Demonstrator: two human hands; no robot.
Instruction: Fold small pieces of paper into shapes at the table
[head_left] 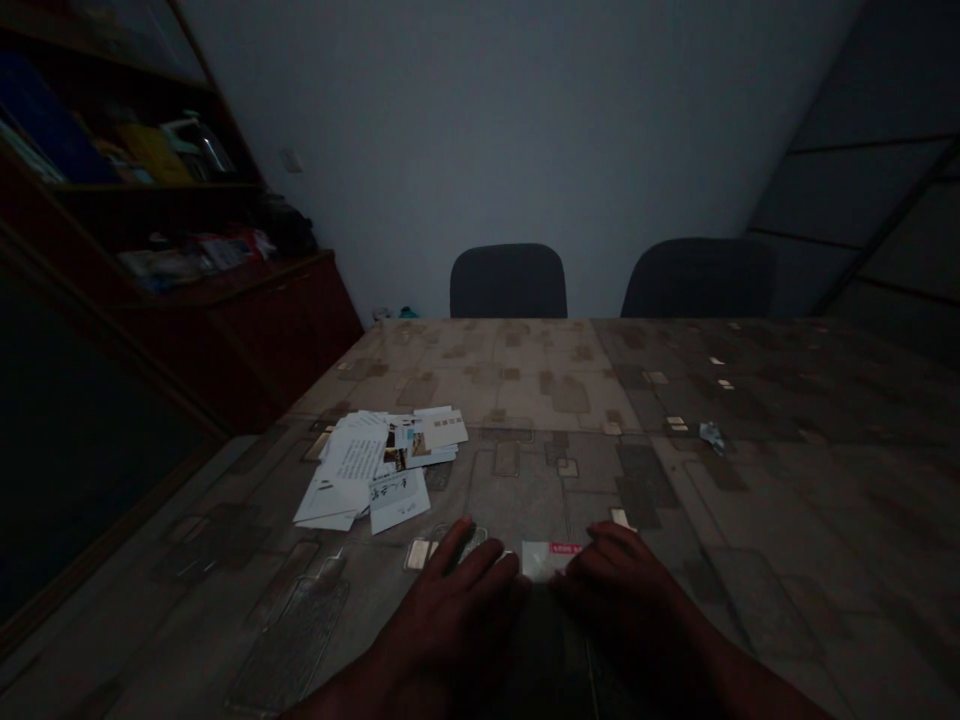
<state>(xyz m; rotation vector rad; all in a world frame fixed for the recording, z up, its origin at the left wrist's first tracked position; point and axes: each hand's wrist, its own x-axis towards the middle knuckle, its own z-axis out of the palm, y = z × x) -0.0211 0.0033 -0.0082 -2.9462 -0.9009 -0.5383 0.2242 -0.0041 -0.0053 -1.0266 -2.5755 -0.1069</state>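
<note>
A small white card with a red printed strip lies between my two hands, near the front of the table. At its right side, my right hand pinches it with bent fingers. My left hand is closed at its left edge, the index finger reaching a little further forward than the rest. Both palms and part of the card are hidden in shadow. Beyond my left hand is a loose pile of white printed cards and papers, some with pictures and one with handwriting.
The table has a patterned covering. A crumpled scrap lies on the right. Two dark chairs stand at the far edge, before a pale wall. To the left is a dark red cabinet with filled shelves. The room is dim.
</note>
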